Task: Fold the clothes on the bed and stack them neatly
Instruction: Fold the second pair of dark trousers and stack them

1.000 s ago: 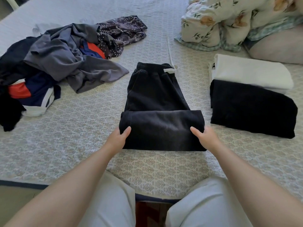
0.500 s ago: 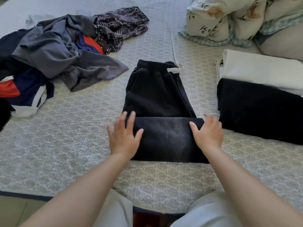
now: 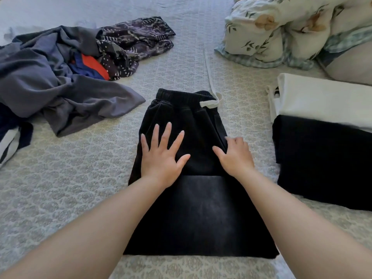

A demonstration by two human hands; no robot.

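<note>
Lying lengthwise, trousers (image 3: 193, 208) waistband away.

Both forearms bare, no sleeves visible; left hand (image 3: 161, 158), right hand (image 3: 235, 156) apparently ringless.

— Left hand (image 3: 161, 158)?
— Flat, palm down, fingers straight and spread wide, forearm extended forward.
— Right hand (image 3: 235, 156)?
— Palm down, fingers bent at the knuckles, thumb out to the left, forearm likewise extended.
</note>
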